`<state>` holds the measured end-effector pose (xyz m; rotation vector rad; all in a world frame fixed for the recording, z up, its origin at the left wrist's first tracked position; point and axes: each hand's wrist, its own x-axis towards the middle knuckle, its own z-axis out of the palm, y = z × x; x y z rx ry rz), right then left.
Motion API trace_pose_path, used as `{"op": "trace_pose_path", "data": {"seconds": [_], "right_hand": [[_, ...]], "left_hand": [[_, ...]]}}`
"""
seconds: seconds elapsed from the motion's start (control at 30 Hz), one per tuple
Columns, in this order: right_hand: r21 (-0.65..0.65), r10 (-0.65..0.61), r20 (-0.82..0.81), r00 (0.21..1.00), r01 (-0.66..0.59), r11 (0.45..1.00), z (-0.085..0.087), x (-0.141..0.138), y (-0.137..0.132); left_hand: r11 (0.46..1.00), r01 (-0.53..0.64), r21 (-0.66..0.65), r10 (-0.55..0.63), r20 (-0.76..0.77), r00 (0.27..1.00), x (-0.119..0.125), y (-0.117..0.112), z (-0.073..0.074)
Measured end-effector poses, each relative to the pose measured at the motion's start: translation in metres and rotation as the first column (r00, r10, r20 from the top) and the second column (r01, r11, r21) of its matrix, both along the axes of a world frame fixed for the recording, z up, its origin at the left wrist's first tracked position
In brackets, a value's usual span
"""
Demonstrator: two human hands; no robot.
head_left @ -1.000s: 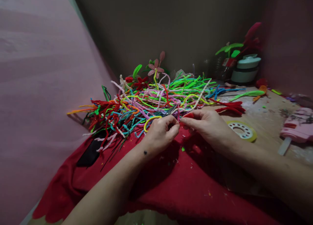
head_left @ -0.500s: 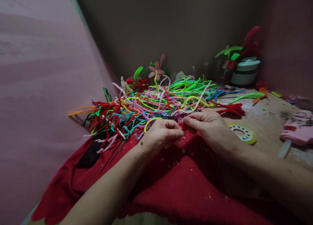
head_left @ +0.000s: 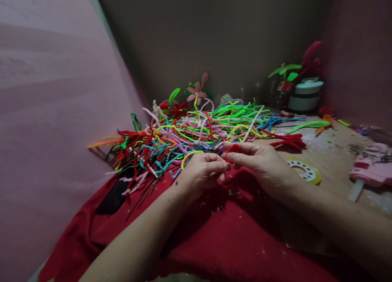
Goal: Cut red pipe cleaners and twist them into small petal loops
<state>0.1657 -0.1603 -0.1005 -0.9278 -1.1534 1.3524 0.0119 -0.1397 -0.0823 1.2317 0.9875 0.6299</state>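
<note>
My left hand [head_left: 204, 170] and my right hand [head_left: 260, 162] meet over the red cloth [head_left: 226, 237]. A bent piece of red pipe cleaner [head_left: 233, 148] shows between the right thumb and fingers. The left thumb and forefinger are pinched together right beside it, their tips at its lower end; part of the piece is hidden by the fingers. Just behind the hands lies a tangled heap of coloured pipe cleaners [head_left: 183, 130]. Dark scissors [head_left: 213, 145] lie at its front edge, partly covered. A yellow pipe cleaner [head_left: 187, 156] curves up behind my left hand.
On the right are a yellow-edged tape roll [head_left: 312, 173] and a pink glue gun [head_left: 372, 165]. A lidded jar [head_left: 306, 97] stands at the back near green leaves [head_left: 284, 69]. Pink fuzzy flower [head_left: 197, 93] rises behind the heap. A flat black object [head_left: 113, 197] lies left.
Both hands have shifted slightly left and stay close together. The red piece now shows more as a loop above the right thumb. The whole view has tilted a little.
</note>
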Motion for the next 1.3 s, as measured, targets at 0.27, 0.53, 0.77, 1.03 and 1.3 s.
{"op": "trace_pose_path", "data": {"seconds": [0.27, 0.53, 0.77, 1.03, 1.3], "right_hand": [[-0.060, -0.056, 0.017, 0.998, 0.057, 0.997, 0.003, 0.000, 0.001], [-0.039, -0.070, 0.030, 0.997, 0.072, 0.997, 0.002, 0.002, 0.003], [-0.085, -0.092, -0.107, 0.990, 0.083, 0.993, 0.001, 0.001, 0.004], [-0.165, 0.088, 0.195, 0.977, -0.056, 0.985, -0.005, -0.006, 0.004], [0.171, 0.118, 0.524, 0.843, -0.240, 0.956, -0.004, -0.009, -0.006]], "left_hand": [[0.993, 0.113, 0.027, -0.113, -0.009, 0.994, 0.002, -0.003, -0.002], [0.985, 0.173, -0.027, -0.174, -0.042, 0.984, 0.000, -0.002, -0.001], [0.987, 0.132, 0.094, -0.129, -0.039, 0.991, -0.002, 0.000, -0.003], [0.932, -0.088, 0.351, 0.128, -0.095, 0.987, -0.002, 0.012, 0.002], [0.780, 0.171, 0.602, 0.113, -0.403, 0.908, 0.050, 0.032, 0.031]]}}
